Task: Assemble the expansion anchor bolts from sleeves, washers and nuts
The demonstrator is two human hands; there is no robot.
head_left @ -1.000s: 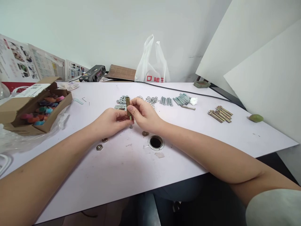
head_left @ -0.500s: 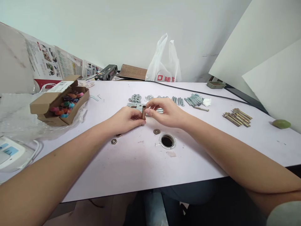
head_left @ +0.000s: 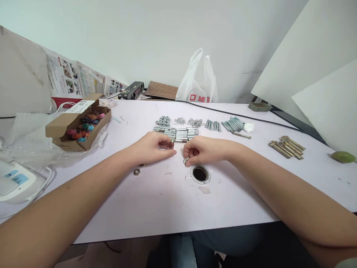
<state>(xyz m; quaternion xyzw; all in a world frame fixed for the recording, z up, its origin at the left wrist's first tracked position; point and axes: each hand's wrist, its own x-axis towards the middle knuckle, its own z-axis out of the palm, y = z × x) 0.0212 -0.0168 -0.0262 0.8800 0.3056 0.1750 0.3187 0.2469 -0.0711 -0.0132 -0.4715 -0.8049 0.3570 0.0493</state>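
Note:
My left hand (head_left: 153,149) is closed on a metal sleeve (head_left: 172,142); only its top end shows between thumb and fingers, the rest is hidden. To its right, my right hand (head_left: 208,149) pinches a flat washer (head_left: 185,160) at the tabletop, just left of a round hole with a metal rim (head_left: 192,177). A hex nut (head_left: 136,172) lies on the table below my left wrist, with another small piece partly covered by the wrist. Behind both hands are rows of silver sleeves (head_left: 181,133).
Farther back lie nuts (head_left: 163,121), spring washers (head_left: 180,121), flat washers (head_left: 195,122), silver bolts (head_left: 233,124) and one lone bolt (head_left: 242,135). Assembled brass-coloured anchor bolts (head_left: 287,147) and a green fruit (head_left: 343,157) are right. A cardboard box (head_left: 60,130) stands left; a black cable (head_left: 223,109) crosses behind.
My right hand has left the sleeve and come down to the washer near the hole. My left hand still holds the sleeve. The view has turned rightward, then lifted slightly.

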